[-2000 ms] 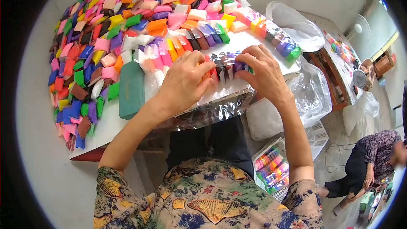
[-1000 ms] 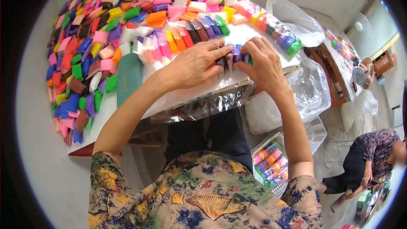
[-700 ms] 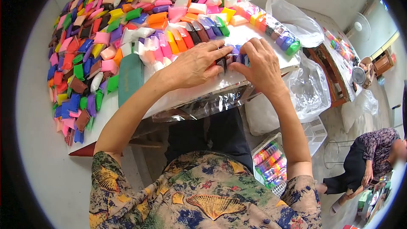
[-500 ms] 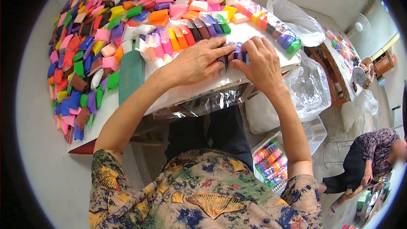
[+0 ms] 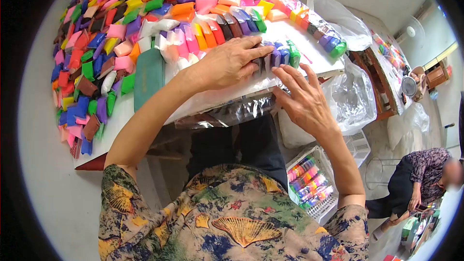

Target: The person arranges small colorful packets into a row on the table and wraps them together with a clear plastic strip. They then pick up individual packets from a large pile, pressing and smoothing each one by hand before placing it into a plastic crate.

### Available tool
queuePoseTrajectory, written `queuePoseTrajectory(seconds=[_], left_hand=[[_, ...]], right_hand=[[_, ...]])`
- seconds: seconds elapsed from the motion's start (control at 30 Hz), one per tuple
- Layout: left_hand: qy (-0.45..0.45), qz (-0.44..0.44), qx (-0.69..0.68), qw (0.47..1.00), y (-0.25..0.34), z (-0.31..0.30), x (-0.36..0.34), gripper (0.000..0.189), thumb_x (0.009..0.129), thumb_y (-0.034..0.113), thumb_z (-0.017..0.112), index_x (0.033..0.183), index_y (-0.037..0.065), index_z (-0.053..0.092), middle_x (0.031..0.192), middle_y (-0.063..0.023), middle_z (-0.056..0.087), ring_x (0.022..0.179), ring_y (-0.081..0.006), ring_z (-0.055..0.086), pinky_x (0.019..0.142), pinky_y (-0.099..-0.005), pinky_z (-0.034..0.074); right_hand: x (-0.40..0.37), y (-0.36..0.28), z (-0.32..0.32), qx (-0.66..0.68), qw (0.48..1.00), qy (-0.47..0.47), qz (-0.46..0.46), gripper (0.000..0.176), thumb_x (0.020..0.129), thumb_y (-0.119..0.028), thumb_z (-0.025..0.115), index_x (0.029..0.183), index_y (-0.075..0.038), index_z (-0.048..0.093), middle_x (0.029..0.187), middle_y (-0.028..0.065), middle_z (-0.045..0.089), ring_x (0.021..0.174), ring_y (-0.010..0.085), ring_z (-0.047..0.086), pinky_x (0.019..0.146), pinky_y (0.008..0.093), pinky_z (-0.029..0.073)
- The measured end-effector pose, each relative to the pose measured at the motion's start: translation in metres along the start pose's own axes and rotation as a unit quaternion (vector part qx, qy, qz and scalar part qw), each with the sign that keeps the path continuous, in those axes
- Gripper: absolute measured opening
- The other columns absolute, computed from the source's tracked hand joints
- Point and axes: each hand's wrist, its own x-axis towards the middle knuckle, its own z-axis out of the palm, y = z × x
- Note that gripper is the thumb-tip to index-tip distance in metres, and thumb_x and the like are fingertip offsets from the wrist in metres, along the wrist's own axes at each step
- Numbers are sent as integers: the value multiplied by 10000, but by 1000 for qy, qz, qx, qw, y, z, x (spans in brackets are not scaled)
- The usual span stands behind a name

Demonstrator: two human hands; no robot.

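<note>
Our left hand (image 5: 227, 65), in the head view, bends over the near row of packets (image 5: 276, 56) on the counter (image 5: 290, 32); we cannot tell whether it clamps or merely steadies them. Our right hand (image 5: 307, 100), fingers apart, is just beside the row's green packet (image 5: 293, 54). We do best pressing lightly, keeping edges level and the clear film (image 5: 241, 112) uncreased.
</note>
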Motion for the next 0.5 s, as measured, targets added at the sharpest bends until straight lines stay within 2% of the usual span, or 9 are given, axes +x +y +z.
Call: queuePoseTrajectory(seconds=[0.2, 0.3, 0.5], left_hand=[[0, -3, -2, 1000, 2, -2, -1, 550, 934, 136, 603, 1466, 154, 465, 1480, -179, 445, 1334, -349, 467, 1132, -404, 375], [-7, -10, 1, 1000, 4, -3, 0, 549, 934, 138, 602, 1465, 150, 465, 1479, -181, 446, 1340, -348, 461, 1135, -403, 372], [-10, -17, 3, 1000, 7, -5, 0, 534, 931, 160, 614, 1449, 146, 485, 1486, -181, 434, 1373, -345, 423, 1151, -413, 351]], right_hand=[[19, 9, -1, 27, 998, 61, 2, 140, 766, -90, 650, 891, -34, 618, 1321, 151, 554, 1253, 307, 528, 1072, 512, 384], [27, 16, -1, 75, 994, 74, 21, 124, 777, -88, 658, 882, -44, 611, 1273, 136, 578, 1174, 311, 567, 1033, 494, 413], [39, 27, 1, 107, 989, 90, 36, 94, 791, -93, 678, 874, -72, 638, 1093, 54, 665, 971, 253, 618, 924, 412, 464]])
